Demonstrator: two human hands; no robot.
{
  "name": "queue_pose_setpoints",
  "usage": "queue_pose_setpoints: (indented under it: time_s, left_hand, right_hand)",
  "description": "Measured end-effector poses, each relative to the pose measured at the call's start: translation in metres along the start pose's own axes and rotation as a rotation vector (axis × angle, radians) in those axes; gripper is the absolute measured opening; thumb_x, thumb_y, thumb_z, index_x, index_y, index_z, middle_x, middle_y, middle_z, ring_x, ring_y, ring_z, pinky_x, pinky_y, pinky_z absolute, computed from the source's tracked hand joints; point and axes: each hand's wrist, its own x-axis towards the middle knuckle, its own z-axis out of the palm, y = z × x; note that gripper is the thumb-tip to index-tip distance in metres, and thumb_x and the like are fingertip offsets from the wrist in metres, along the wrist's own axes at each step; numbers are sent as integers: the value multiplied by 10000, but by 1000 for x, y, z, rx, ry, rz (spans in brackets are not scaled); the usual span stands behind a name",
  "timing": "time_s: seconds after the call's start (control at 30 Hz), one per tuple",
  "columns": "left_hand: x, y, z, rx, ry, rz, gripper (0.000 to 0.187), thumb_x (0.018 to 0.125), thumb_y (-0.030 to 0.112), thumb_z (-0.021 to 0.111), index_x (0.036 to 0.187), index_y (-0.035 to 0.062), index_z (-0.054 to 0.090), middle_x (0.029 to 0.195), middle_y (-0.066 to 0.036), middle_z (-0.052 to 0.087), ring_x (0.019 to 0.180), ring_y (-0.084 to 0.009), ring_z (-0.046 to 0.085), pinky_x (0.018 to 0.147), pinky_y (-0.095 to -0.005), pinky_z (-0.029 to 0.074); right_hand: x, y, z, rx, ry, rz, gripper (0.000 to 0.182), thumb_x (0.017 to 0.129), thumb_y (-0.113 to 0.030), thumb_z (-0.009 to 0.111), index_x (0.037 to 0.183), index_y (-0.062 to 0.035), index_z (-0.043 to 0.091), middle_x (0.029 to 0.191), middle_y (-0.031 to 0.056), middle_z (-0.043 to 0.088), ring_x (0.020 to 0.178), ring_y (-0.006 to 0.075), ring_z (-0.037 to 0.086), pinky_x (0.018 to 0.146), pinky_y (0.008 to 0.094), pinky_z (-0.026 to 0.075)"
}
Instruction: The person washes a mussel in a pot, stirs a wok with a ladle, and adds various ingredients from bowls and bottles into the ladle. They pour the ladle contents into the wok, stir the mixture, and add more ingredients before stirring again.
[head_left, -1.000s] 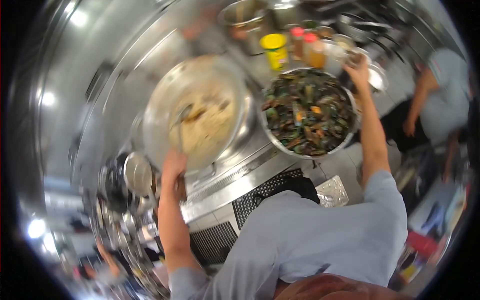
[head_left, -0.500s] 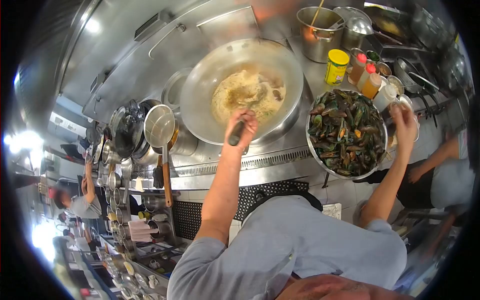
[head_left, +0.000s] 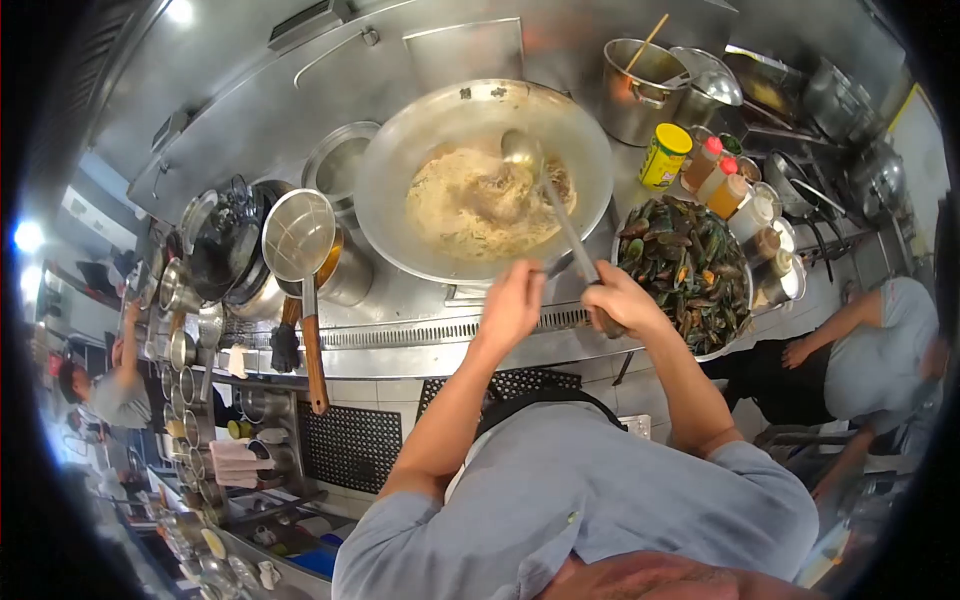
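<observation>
Wok (head_left: 400, 170) sits on the burner at the far side of the steel table (head_left: 420, 345), with a heap of pale noodles (head_left: 470, 205) in it. What's changed: half a second back only the left hand was at the wok and the right one was way off to the right by the condiment bottles. Now the right hand (head_left: 617, 300) has come in and is closed round the near end of the ladle (head_left: 545, 190), whose bowl is up over the noodles at the far side. The left hand (head_left: 512, 300) is curled at the wok's near rim, looks like it's gripping the handle there, though the handle itself is mostly covered. So to me this reads as both hands now on the cooking, stirring or tossing underway.

Just right of the wok there's a big bowl of mussels (head_left: 690, 260), partly behind the right forearm. Can't tell what's in the ladle bowl. Condiment bottles (head_left: 715, 175) are too small to read. Another person (head_left: 880, 350) stands at the right edge, partly cut off.
</observation>
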Motion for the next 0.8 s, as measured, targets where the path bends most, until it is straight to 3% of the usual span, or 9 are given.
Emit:
queue_pose_setpoints:
  time_s: [0.13, 0.17, 0.23, 0.4, 0.5, 0.6, 0.63, 0.7, 0.8]
  left_hand:
    - [-27, -24, -39, 367, 43, 53, 262, 894, 284, 644, 982, 41, 601, 876, -174, 654, 802, -353, 594, 777, -459, 432]
    - [-29, -26, -41, 420, -2, 91, 231, 890, 283, 648, 908, 56, 611, 836, -152, 650, 802, -339, 598, 762, -451, 409]
    - [-26, -31, -41, 425, -12, 143, 256, 883, 305, 653, 768, 78, 625, 759, -101, 650, 775, -308, 592, 752, -435, 348]
    - [-30, -37, -35, 397, 38, 143, 252, 874, 307, 660, 778, 77, 627, 752, -105, 647, 779, -296, 585, 786, -452, 331]
    - [-31, -36, -35, 376, 43, 113, 246, 864, 305, 669, 786, 75, 629, 755, -103, 648, 790, -289, 583, 796, -449, 326]
    - [-30, -36, -34, 362, 41, 102, 246, 863, 306, 668, 796, 71, 632, 768, -101, 653, 798, -287, 583, 804, -447, 326]
    - [-30, -37, -34, 353, 28, 102, 247, 864, 306, 666, 799, 70, 634, 777, -100, 656, 799, -287, 583, 807, -448, 327]
    - [-33, -38, -33, 360, 35, 108, 247, 865, 306, 665, 799, 70, 635, 779, -96, 654, 798, -287, 583, 809, -453, 328]
    - [-32, -39, -33, 360, 60, 124, 247, 865, 305, 665, 793, 71, 631, 777, -90, 649, 795, -287, 584, 814, -460, 331]
  right_hand:
    - [-7, -9, -14, -414, 220, -113, 457, 793, -98, 530, 1228, 30, 474, 694, 96, 560, 491, 170, 546, 459, 331, 435]
    - [9, -3, -30, -600, 301, -310, 474, 792, -100, 534, 1241, 43, 482, 710, 110, 577, 499, 199, 560, 483, 354, 451]
    - [17, -30, -32, -688, 325, -304, 463, 794, -95, 530, 1230, 57, 495, 706, 144, 593, 510, 230, 577, 505, 378, 465]
    - [57, -38, -21, -804, 362, -201, 406, 801, -90, 534, 1179, 54, 508, 653, 122, 563, 485, 206, 554, 470, 369, 461]
    - [66, -11, 10, -45, 195, 45, 305, 868, -93, 545, 1143, 23, 482, 654, 28, 494, 449, 140, 476, 372, 304, 389]
    - [65, 11, 31, 871, -138, 190, 338, 927, -74, 510, 1238, 35, 437, 707, 22, 492, 483, 91, 477, 392, 246, 403]
    - [63, 12, 39, 868, -144, 199, 338, 927, -74, 510, 1238, 35, 437, 707, 22, 492, 483, 91, 477, 392, 246, 403]
    - [53, 10, 52, 1386, -430, 204, 365, 939, -65, 483, 1259, 97, 417, 724, 12, 477, 491, 67, 481, 405, 227, 422]
    - [32, -2, 57, 1352, -436, 223, 380, 940, -63, 474, 1249, 148, 412, 746, 6, 473, 494, 59, 481, 404, 222, 431]
